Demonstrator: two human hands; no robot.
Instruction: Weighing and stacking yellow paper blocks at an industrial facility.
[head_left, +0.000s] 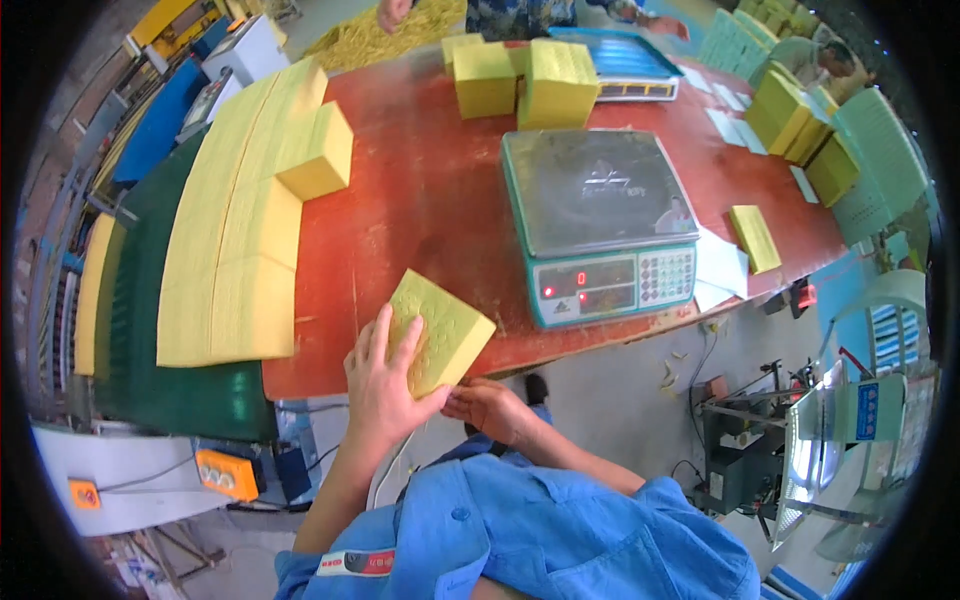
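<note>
Holding at the near-left of the scale (600, 190): left hand (388, 385) has the yellow block (448, 335), fingers spread over its dimpled face, thumb at the lower edge. Block sits tilted, corner-on, at the table's near edge, left of the scale and apart from it. Can't tell if it rests on the table or is lifted.

Right hand (490, 410) is at the block's bottom corner, nearer the wearer than the scale, fingers loosely curled. Can't tell if it grips the block or only touches it.

Scale: teal body, dark flat plate with nothing on it, red display lit, keypad on the front right.

Around the scale, on the red table (420, 190):
- Well left: long rows of yellow stacks (225, 250), one extra block (325, 155) set against their right side. Dark green belt (140, 300) left of those.
- Just behind: group of yellow blocks (560, 85), with a blue tray (625, 55) beside them.
- Right: white sheets (718, 270) touching or nearly so, then a narrow yellow block (755, 240). Green baskets (880, 180) farther right.
- Far side, behind and left: a co-worker's hand (393, 12), blurred; yellow pile (345, 42) beyond the table.
</note>
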